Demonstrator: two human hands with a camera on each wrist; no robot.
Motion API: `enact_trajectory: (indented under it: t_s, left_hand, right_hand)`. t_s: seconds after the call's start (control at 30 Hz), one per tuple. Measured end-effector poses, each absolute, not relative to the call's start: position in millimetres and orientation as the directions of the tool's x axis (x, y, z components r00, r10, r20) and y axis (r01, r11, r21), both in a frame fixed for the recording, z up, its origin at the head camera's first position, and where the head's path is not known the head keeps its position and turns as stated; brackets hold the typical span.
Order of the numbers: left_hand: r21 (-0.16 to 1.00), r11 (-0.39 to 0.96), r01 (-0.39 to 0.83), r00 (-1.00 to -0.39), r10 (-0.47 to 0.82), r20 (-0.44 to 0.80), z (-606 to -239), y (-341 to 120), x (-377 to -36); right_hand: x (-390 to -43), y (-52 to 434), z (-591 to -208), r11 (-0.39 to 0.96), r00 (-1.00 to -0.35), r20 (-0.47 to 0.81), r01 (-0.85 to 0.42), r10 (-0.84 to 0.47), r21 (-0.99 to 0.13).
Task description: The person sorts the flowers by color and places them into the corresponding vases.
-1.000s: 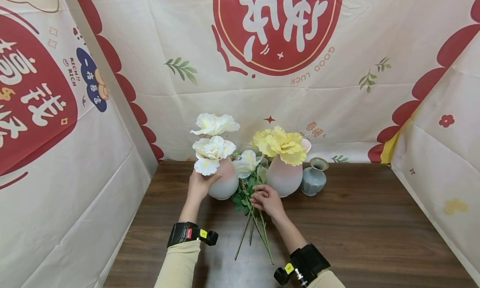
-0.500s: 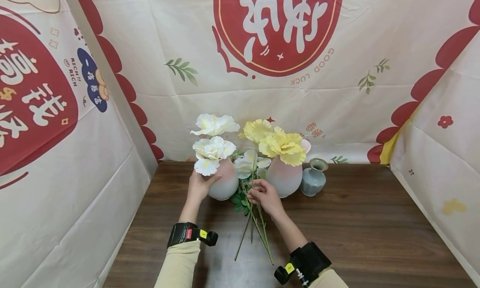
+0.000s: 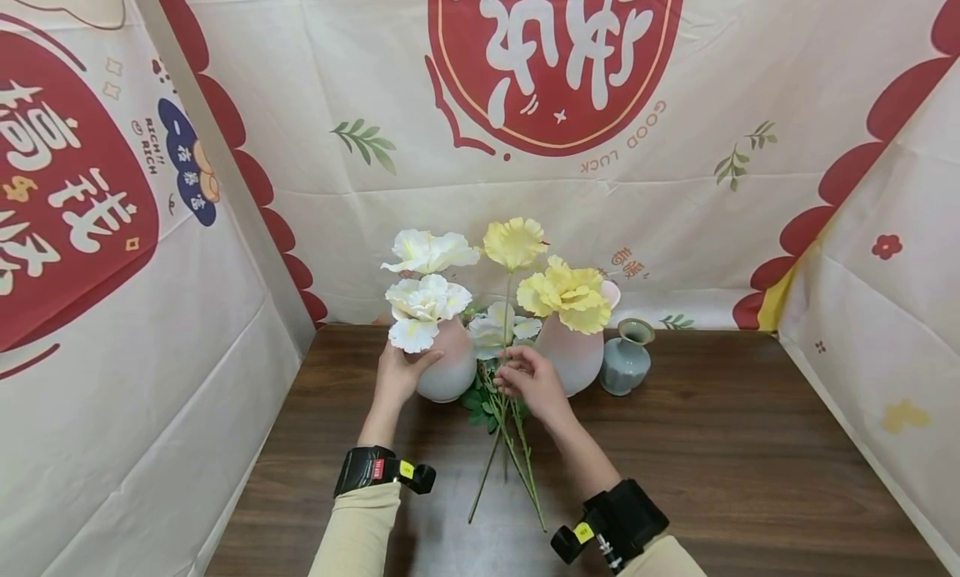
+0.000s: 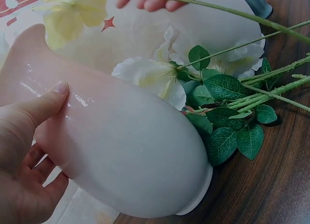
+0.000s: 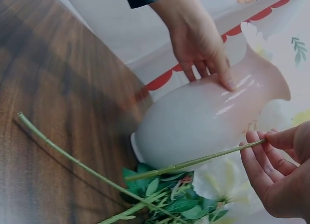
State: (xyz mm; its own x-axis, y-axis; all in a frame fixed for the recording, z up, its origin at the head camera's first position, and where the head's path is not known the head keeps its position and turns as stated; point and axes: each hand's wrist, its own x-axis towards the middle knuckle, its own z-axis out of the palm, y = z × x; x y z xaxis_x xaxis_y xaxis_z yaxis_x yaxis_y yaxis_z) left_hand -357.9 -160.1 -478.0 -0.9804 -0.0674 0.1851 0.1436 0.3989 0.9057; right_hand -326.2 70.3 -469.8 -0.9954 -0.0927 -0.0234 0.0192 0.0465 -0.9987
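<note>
My left hand (image 3: 397, 375) grips the upper part of a pink-and-white vase (image 3: 447, 367), thumb on the near side and fingers behind it. Two white flowers (image 3: 427, 300) show above that vase. Between thumb and fingers, my right hand (image 3: 534, 385) pinches the green stem (image 5: 193, 161) of a yellow artificial flower (image 3: 514, 242). The bloom stands upright above the gap between the two pink vases, and the stem's cut end hangs free in the right wrist view. Beneath it, white flowers (image 3: 489, 331) with green leaves (image 4: 224, 96) and long stems lie on the table.
A second pink-and-white vase (image 3: 572, 360) stands to the right, with a yellow flower (image 3: 566, 298) at its top. Beside it is a small blue-grey vase (image 3: 627, 362). A printed cloth (image 3: 480, 185) hangs behind the wooden table (image 3: 712, 444).
My right hand has lifted slightly, raising the yellow flower up and left, away from the other yellow bloom. The left hand has stayed on the vase.
</note>
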Motion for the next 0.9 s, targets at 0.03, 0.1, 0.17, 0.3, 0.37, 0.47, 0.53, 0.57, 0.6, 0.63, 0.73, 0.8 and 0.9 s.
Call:
enact_trajectory:
  t_s: [0.03,0.1,0.17,0.3,0.37,0.47,0.53,0.57,0.6,0.63,0.73,0.8,0.9]
  left_hand:
    - [0.905,0.399,0.149,-0.979,-0.069,0.192,-478.0,-159.9,-358.0]
    - [0.904,0.399,0.156,-0.977,-0.072,0.2,-477.7,-159.6,-358.0]
    - [0.902,0.4,0.159,-0.976,-0.074,0.205,-477.6,-159.6,-358.1]
    - [0.904,0.396,0.162,-0.977,-0.066,0.203,-477.7,-160.0,-358.4]
    - [0.907,0.39,0.16,-0.978,-0.06,0.198,-477.9,-160.2,-358.6]
    - [0.912,0.378,0.158,-0.98,-0.056,0.193,-478.6,-160.5,-359.2]
    - [0.914,0.375,0.156,-0.98,-0.054,0.19,-479.2,-160.5,-359.7]
    - [0.914,0.376,0.154,-0.981,-0.054,0.188,-479.6,-160.4,-359.8]
    - [0.913,0.377,0.153,-0.981,-0.054,0.186,-479.8,-160.4,-359.9]
    - [0.912,0.38,0.156,-0.98,-0.052,0.189,-480.0,-160.4,-359.9]
    - [0.909,0.388,0.153,-0.98,-0.056,0.189,-480.3,-160.6,-359.7]
    - [0.907,0.391,0.156,-0.979,-0.057,0.193,-480.4,-161.1,-359.6]
    - [0.91,0.385,0.153,-0.98,-0.057,0.188,-480.2,-161.7,-359.6]
  right_hand:
    - [-325.6,70.8,-467.2,0.043,-0.995,-0.009,0.004,-0.099,-0.999]
    - [-324.6,71.8,-462.0,0.041,-0.994,0.018,-0.022,-0.108,-0.999]
    - [-323.9,72.6,-456.7,0.029,-0.992,0.044,-0.048,-0.118,-0.998]
    - [-322.0,74.6,-445.3,-0.002,-0.986,0.092,-0.092,-0.141,-0.996]
    - [-321.0,76.1,-439.3,-0.016,-0.981,0.116,-0.115,-0.155,-0.993]
    - [-320.6,79.4,-431.4,-0.009,-0.97,0.166,-0.167,-0.176,-0.986]
    - [-321.0,82.4,-427.2,0.008,-0.965,0.195,-0.199,-0.173,-0.98]
    - [-321.3,84.2,-425.4,0.021,-0.962,0.213,-0.219,-0.169,-0.975]
    - [-321.6,85.8,-423.5,0.032,-0.959,0.23,-0.239,-0.166,-0.971]
    - [-321.6,87.4,-421.5,0.044,-0.957,0.244,-0.254,-0.157,-0.966]
    - [-321.1,92.4,-414.0,0.069,-0.952,0.279,-0.289,-0.129,-0.955]
    - [-320.4,95.6,-407.1,0.069,-0.95,0.292,-0.3,-0.113,-0.951]
    - [-320.1,101.9,-394.7,0.062,-0.95,0.302,-0.307,-0.081,-0.95]
